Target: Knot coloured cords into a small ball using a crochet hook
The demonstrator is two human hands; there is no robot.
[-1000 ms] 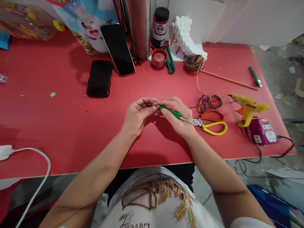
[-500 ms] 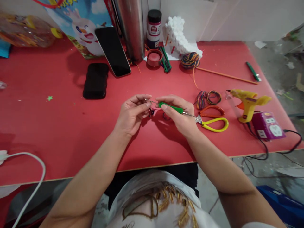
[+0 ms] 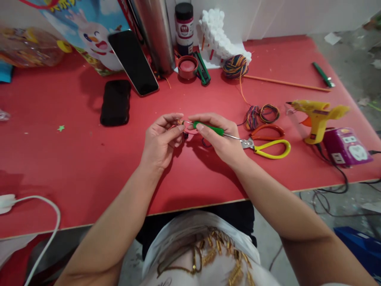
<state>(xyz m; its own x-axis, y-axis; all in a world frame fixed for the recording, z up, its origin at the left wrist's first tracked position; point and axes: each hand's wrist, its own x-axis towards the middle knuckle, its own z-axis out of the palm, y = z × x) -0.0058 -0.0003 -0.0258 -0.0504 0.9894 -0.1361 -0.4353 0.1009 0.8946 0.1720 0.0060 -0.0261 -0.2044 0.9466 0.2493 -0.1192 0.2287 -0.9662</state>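
Note:
Between the fingertips of my left hand [image 3: 160, 139] is a small dark piece of yarn work [image 3: 185, 135], mostly hidden by the fingers. A green-handled crochet hook [image 3: 210, 129] lies in my right hand [image 3: 224, 137], gripped between thumb and fingers. Its thin metal tip points left and reaches the yarn at my left fingertips. A strand of multicoloured yarn runs under my right hand towards two small coils, a loose bundle [image 3: 252, 117] and a ring [image 3: 269, 114]. Farther back sits the yarn ball [image 3: 235, 66]. Scissors [image 3: 272, 154] with one red and one yellow handle lie beside my right wrist.
To the right stand a yellow glue gun [image 3: 320, 119] and a purple box [image 3: 347, 146] with a cable. Two black phones [image 3: 115, 102], a steel flask [image 3: 156, 35], a jar [image 3: 184, 29], a green cutter [image 3: 203, 68] and a white model [image 3: 214, 35] occupy the back.
The view has shifted slightly. Both hands stay close together at the yarn; the hook's tip and the left fingertips have moved a little, and the hook remains in my right hand.

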